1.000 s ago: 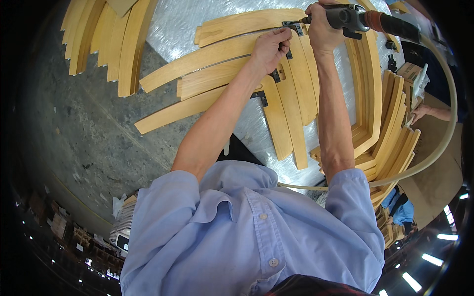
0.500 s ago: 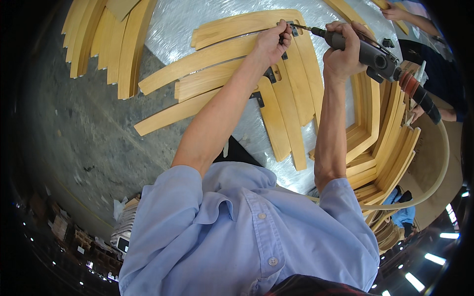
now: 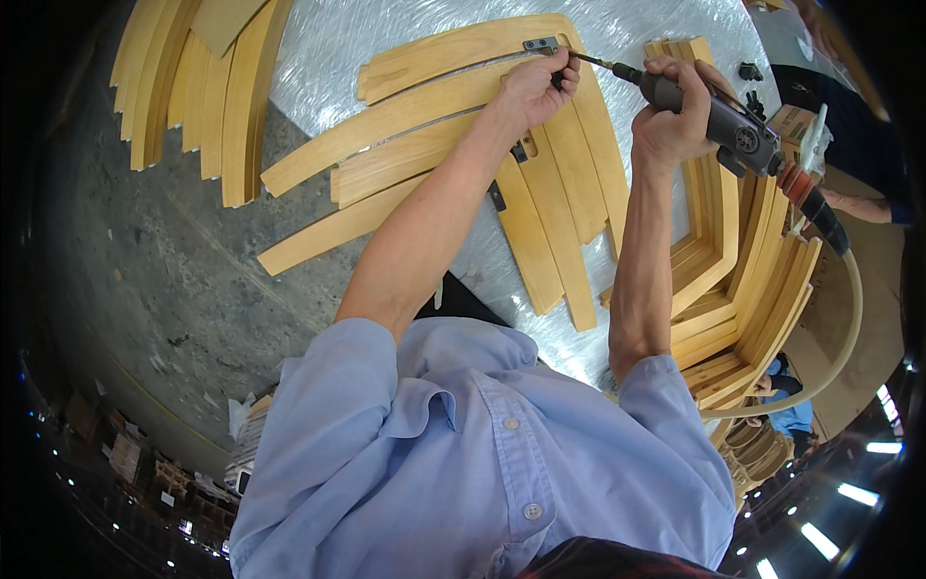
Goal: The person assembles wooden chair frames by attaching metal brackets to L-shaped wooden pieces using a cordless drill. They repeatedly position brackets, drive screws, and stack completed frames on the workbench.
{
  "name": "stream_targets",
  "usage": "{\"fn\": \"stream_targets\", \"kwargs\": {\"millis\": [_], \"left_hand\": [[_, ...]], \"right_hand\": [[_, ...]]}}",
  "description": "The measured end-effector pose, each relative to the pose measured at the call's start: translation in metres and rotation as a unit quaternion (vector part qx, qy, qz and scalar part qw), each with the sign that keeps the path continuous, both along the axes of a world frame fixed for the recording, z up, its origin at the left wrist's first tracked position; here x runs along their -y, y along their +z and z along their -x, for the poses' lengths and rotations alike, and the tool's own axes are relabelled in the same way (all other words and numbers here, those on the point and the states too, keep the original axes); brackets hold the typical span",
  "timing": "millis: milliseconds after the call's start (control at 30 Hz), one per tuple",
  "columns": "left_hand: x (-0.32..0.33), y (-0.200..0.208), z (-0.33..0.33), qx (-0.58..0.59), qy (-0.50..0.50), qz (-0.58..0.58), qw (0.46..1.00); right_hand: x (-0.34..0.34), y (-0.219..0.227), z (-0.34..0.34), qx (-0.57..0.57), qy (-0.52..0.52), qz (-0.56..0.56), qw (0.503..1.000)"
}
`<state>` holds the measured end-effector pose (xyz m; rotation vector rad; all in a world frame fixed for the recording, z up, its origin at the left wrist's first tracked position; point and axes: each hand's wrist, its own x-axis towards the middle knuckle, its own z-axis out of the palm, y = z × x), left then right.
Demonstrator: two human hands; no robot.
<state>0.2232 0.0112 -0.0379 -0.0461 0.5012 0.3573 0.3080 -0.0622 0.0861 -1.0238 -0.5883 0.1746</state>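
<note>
Curved wooden slats (image 3: 424,116) lie fanned out on a table wrapped in shiny plastic (image 3: 367,39). A small dark metal bracket (image 3: 540,44) sits on the top slat. My left hand (image 3: 535,92) presses on the slats just below that bracket, fingers pinched at the driver's tip. My right hand (image 3: 675,116) grips a grey air-powered screwdriver (image 3: 714,121), whose thin bit (image 3: 590,60) points left at the bracket. A hose (image 3: 849,318) runs from the tool's back end down to the right.
More curved wooden pieces (image 3: 193,96) are stacked at the upper left on the concrete floor (image 3: 145,270). A pile of wooden frames (image 3: 743,289) stands to the right. Another person's arm (image 3: 858,203) shows at the far right edge. Two more dark brackets (image 3: 497,198) sit on the slats.
My right hand has swung the screwdriver down and left, bringing its bit to the bracket. My left hand has stayed on the top slats.
</note>
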Motion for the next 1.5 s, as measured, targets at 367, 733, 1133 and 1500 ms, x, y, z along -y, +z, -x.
{"fn": "stream_targets", "kwargs": {"millis": [367, 733, 1133, 1500], "left_hand": [[0.001, 0.004, -0.007, -0.044, -0.011, -0.020, 0.999], [0.007, -0.002, -0.012, -0.049, -0.003, -0.077, 0.996], [0.006, 0.010, -0.008, -0.110, -0.002, -0.078, 0.991], [0.022, 0.053, 0.047, -0.235, -0.127, -0.316, 0.910]], "right_hand": [[0.004, -0.006, 0.006, 0.012, -0.005, 0.033, 0.999], [0.005, -0.029, 0.009, 0.072, -0.027, 0.117, 0.990], [-0.014, -0.017, 0.020, 0.106, -0.018, 0.201, 0.974], [-0.046, -0.043, 0.001, 0.157, -0.013, 0.224, 0.962]]}}
